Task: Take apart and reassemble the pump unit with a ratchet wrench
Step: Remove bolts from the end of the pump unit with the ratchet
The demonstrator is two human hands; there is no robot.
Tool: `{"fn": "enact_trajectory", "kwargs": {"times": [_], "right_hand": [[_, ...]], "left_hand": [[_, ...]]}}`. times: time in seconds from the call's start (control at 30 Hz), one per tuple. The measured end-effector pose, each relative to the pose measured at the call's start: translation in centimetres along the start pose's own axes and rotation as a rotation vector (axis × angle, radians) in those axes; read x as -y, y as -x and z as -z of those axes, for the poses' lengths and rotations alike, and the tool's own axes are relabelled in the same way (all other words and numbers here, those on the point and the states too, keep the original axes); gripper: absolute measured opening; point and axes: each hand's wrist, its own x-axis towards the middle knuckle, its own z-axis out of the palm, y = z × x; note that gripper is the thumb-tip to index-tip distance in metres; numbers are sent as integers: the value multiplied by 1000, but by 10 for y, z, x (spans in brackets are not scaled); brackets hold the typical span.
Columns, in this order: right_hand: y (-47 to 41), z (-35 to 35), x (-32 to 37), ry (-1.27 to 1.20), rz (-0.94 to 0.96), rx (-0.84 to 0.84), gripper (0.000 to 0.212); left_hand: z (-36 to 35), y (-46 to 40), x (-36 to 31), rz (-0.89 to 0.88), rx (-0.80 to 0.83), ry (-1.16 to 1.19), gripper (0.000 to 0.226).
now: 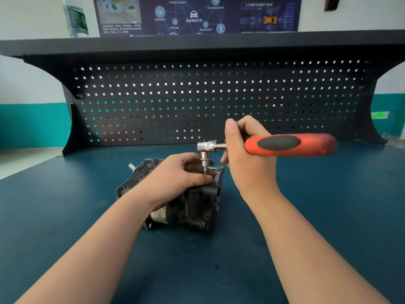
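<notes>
**Head view: driving a pump-unit fastener**

Right hand [243, 154] fingers curl round the ratchet wrench [266, 145] shank, just ahead of the red grip. Left hand [179, 174] fingers curl over the pump unit [188, 207], steadying it on the blue bench mat [65, 216]. Socket bit [205, 163] points down into the housing. Keep the bit vertical and fully seated; swing in short strokes while holding the unit firm.

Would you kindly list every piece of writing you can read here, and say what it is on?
Poster centre: "智能网联汽车".
Poster, upper right heading: "人工智能与机器学习技术", faint, uncertain.
Poster's other captions: too small to read.
Bottle label: blurred.
Pump unit sticker: unreadable.
Ratchet wrench: no text visible.
</notes>
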Motion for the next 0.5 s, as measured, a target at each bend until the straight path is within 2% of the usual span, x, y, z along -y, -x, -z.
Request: {"fn": "enact_trajectory", "kwargs": {"times": [0.1, 0.27, 0.37, 0.5], "right_hand": [[-1, 1, -3, -52, -83, -41, 39], [-4, 0, -7, -113, -120, -26, 37], [-5, 0, -7, -176, -152, -16, 35], [-9, 2, -9, -315, -292, -1, 25]], "left_hand": [[-2, 0, -1, 19, -117, -34, 34], [-4, 0, -4, -46, -197, -195, 31], [-5, 0, -5, -63, -218, -231, 31], [-5, 1, -4, -40, -187, -127, 27]]}}
